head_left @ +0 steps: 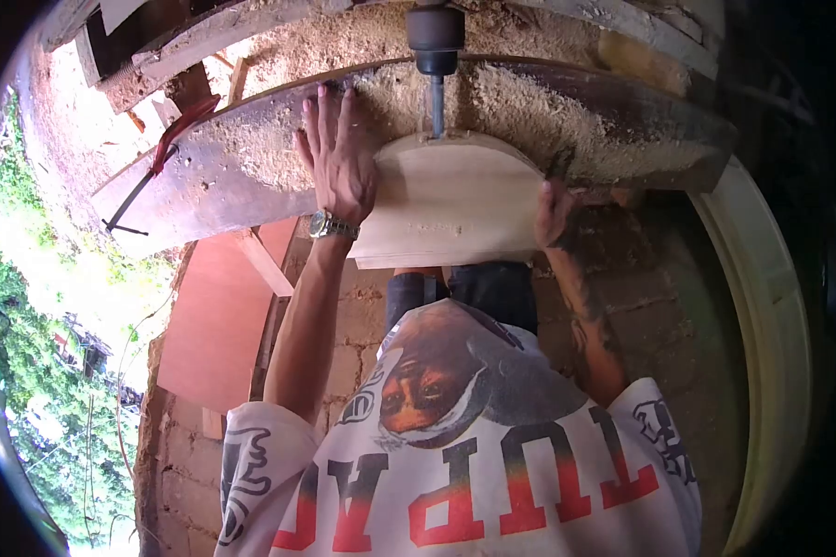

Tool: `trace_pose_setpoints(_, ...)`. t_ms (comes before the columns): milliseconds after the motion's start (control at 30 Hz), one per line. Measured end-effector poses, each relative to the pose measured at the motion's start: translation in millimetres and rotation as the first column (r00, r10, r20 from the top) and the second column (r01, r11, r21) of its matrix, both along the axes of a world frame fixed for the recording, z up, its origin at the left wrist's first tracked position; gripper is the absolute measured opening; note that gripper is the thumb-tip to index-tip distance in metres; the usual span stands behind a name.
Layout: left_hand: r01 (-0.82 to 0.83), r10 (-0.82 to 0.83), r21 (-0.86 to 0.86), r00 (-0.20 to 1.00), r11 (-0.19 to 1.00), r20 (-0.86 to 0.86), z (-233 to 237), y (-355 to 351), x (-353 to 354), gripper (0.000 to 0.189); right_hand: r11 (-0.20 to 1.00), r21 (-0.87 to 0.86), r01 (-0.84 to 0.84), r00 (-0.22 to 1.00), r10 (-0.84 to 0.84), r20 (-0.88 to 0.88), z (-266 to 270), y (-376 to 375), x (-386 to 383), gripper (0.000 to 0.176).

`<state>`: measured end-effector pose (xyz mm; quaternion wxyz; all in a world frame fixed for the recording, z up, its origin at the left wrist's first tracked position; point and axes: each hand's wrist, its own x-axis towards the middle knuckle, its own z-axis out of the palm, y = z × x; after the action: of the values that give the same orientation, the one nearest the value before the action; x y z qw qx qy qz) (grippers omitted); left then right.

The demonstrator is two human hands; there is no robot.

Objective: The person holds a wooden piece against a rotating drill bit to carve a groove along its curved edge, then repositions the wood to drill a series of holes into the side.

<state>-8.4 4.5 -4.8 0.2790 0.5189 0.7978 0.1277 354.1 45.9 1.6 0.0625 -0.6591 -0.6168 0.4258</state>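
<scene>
A pale wooden board (450, 200) with an arched far edge lies partly on the sawdust-covered bench (279, 158) and overhangs its near edge. My left hand (341, 172), with a watch at the wrist, lies on the bench with fingers stretched out, its thumb side against the board's left edge. At the board's right edge, my right hand (555, 215) is closed around it, thumb showing and the other fingers mostly hidden. A vertical bit (437, 107) in a dark chuck (436, 42) meets the middle of the arched edge. Whether it spins cannot be seen.
Sawdust (529, 107) is heaped around the bit. At the bench's left end rests a red-handled tool (163, 153), perhaps a clamp or saw. A reddish panel (223, 320) leans below left. A curved pale strip (762, 306) stands at the right.
</scene>
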Motion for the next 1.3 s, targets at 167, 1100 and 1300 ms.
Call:
trace_pose_setpoints(167, 0.017, -0.017, 0.064, 1.000, 0.998, 0.008, -0.8, -0.3, -1.1, 0.081, 0.998, -0.004, -0.055, 0.998, 0.055, 0.037, -2.5, -8.4, 8.6, 0.045)
trace_pose_setpoints(1100, -0.138, 0.132, -0.040, 0.983, 0.990, -0.132, 8.4, 36.3, -1.4, 0.075, 0.996, -0.048, -0.072, 0.997, 0.071, -0.026, -5.6, 32.6, -8.5, 0.046)
trace_pose_setpoints(1300, -0.139, 0.135, -0.034, 0.984, 0.990, -0.115, 10.6, 42.2, -3.6, 0.073, 0.996, 0.038, -0.078, 0.996, 0.080, -0.039, -2.3, 40.9, -14.1, 0.049)
